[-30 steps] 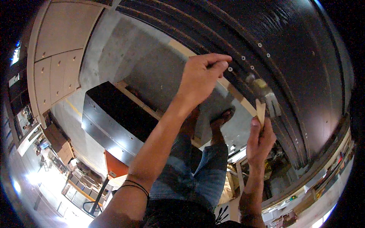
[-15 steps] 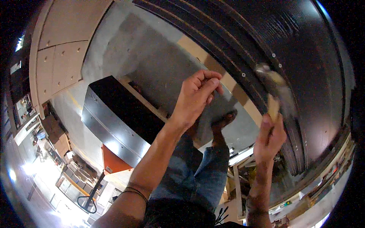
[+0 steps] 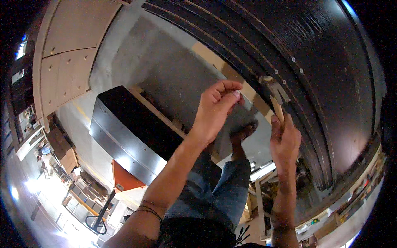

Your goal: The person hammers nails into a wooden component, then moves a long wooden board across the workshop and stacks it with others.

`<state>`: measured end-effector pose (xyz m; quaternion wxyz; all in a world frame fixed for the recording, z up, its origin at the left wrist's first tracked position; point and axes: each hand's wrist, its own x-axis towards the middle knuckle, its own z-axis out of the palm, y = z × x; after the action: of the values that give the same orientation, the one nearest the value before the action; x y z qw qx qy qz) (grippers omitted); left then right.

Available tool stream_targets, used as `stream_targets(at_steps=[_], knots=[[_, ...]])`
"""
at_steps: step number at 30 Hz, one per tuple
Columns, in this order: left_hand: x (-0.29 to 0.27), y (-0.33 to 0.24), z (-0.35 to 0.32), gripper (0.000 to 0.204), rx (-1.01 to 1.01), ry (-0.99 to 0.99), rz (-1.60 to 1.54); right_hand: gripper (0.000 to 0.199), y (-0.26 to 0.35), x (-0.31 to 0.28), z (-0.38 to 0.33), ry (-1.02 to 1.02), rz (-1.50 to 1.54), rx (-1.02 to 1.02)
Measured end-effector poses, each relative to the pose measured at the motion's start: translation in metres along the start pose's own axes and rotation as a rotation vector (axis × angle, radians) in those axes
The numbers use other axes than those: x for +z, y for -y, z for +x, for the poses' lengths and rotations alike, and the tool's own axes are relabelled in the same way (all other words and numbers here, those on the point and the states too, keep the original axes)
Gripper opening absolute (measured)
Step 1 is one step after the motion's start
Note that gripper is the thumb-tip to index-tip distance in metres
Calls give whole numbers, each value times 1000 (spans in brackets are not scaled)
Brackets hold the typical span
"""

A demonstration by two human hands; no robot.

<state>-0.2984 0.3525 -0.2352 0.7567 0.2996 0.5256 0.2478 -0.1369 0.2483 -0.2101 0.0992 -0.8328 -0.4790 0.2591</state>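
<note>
My right hand [image 3: 285, 138] is wrapped round the wooden handle of a claw hammer [image 3: 276, 89]. The hammer's metal head is over the edges of several stacked dark panels [image 3: 248, 53] on my right. My left hand [image 3: 215, 105] is pinched shut, apart from the panels, with a small white piece [image 3: 237, 93] between thumb and forefinger. That piece is mostly hidden by the fingers. Small round white inserts [image 3: 294, 59] sit in the panel edges just beyond the hammer head.
A black-sided cabinet-like box [image 3: 132, 115] with a shiny metallic-looking face lies on the floor at left. Behind it stands a light wooden drawer unit [image 3: 66, 66]. An orange piece [image 3: 128, 177] is below the box. A wooden frame [image 3: 260, 202] is near my right forearm.
The hammer has swung left and is less blurred, with my right hand shifting slightly left. White inserts that the hammer covered now show. My left hand stays pinched, its white piece now visible.
</note>
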Motion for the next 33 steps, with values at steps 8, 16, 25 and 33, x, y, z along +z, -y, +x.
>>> stream_targets(at_steps=[8, 16, 25, 33], knots=[[13, -13, 5, 19, 31, 9, 215, 20, 3, -2, 1, 94, -4, 51], [51, 7, 38, 18, 310, 111, 543, 28, -31, -3, -38, -162, 473, 314], [64, 10, 44, 13, 566, 96, 929, 30, -23, -10, -53, -76, 474, 311], [56, 8, 44, 17, 391, 96, 719, 27, -15, -12, -43, -81, 436, 297]])
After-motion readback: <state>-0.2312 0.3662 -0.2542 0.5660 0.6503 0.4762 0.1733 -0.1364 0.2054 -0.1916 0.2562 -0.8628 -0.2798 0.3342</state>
